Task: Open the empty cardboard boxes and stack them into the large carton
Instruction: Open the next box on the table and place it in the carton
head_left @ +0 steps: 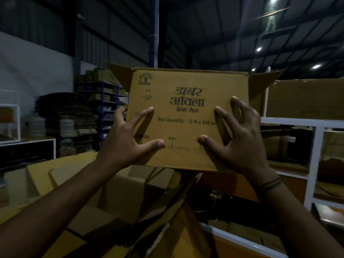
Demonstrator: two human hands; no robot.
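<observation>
A torn cardboard flap [167,216] juts up nearest the viewer, between two outstretched forearms and above a jumble of open brown cartons [119,190]. Beyond it both hands hold a printed cardboard box [186,90] up at chest height, its end flaps splayed outward. The left hand [128,144] spreads thumb and forefinger across the printed face with its other fingers hooked round the left edge, while the right hand [242,146] clamps the lower right corner with arched fingers.
</observation>
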